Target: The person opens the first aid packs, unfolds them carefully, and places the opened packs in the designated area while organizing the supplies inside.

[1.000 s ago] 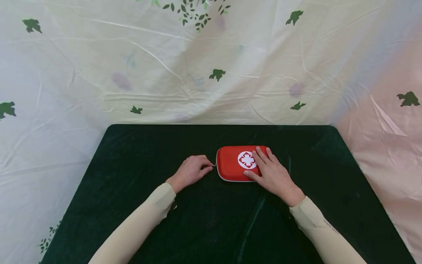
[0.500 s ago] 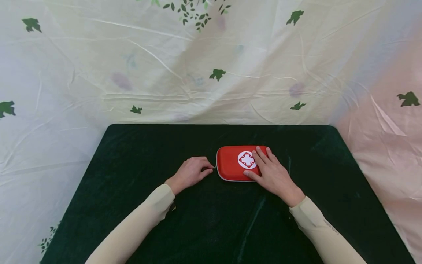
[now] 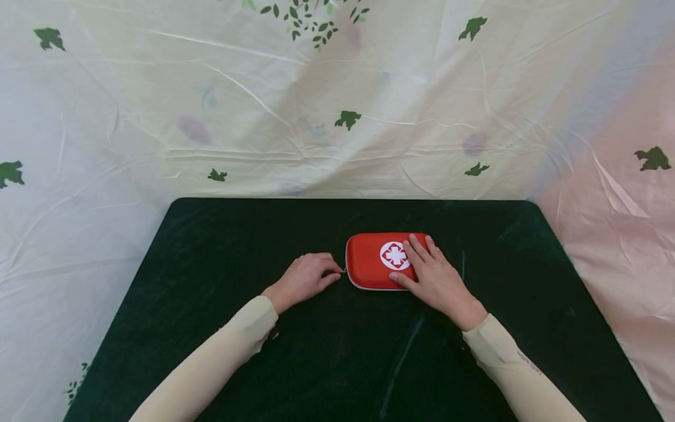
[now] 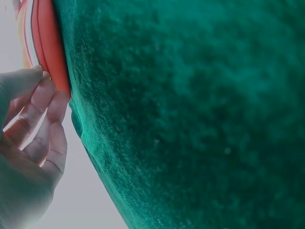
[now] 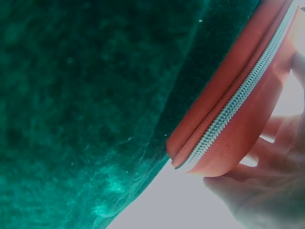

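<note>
Head view: left hand point(image 3: 304, 278) pinches the zip pull point(image 3: 344, 271); right hand point(image 3: 440, 284) lies, fingers apart, on the red case point(image 3: 365, 262) on the bench point(image 3: 248, 228). A weak pinch could let the pull slip.

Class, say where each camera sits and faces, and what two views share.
Head: on the head, facing forward and down at the red case; left hand, right hand and sleeves show.
Left wrist: on that wrist, facing green cloth and the case; left hand shows.
Right wrist: on that wrist, facing the cloth and zipper; right hand shows.
Both wrist views share cloth and zipper.
</note>
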`<state>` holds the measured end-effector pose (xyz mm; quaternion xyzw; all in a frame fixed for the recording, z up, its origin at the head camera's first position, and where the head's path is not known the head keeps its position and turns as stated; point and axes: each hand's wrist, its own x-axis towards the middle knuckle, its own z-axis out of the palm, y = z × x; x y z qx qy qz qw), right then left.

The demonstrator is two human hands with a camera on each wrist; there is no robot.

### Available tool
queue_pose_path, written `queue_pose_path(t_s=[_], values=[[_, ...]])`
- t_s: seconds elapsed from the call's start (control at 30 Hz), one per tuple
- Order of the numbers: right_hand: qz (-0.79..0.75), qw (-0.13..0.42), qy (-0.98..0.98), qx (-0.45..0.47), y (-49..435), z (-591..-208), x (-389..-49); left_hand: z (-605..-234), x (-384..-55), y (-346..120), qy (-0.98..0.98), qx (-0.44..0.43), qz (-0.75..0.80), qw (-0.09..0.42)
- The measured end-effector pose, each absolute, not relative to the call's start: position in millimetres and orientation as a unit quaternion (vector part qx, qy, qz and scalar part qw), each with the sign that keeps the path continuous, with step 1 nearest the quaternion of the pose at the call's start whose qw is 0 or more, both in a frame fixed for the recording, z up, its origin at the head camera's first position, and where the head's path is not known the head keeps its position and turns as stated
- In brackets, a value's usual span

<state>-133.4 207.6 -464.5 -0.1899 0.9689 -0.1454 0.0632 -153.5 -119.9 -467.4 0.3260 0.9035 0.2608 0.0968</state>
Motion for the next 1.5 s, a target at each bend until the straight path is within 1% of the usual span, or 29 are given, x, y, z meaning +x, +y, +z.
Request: queue_pose_path(t_s=[0.93, 1.17, 1.5], values=[[-0.144, 0.057, 0.969, -0.194, 208.0, -464.2, -132.8, -465.6, -144.2, -117.5, 0.903, 0.339, 0.251, 0.085], [-0.141, 0.056, 0.969, -0.195, 207.7, -464.4, -132.8, -467.2, -141.7, -116.1, 0.905, 0.346, 0.235, 0.073], [-0.138, 0.057, 0.969, -0.195, 207.8, -464.7, -133.0, -465.1, -137.3, -114.6, 0.903, 0.354, 0.228, 0.079]])
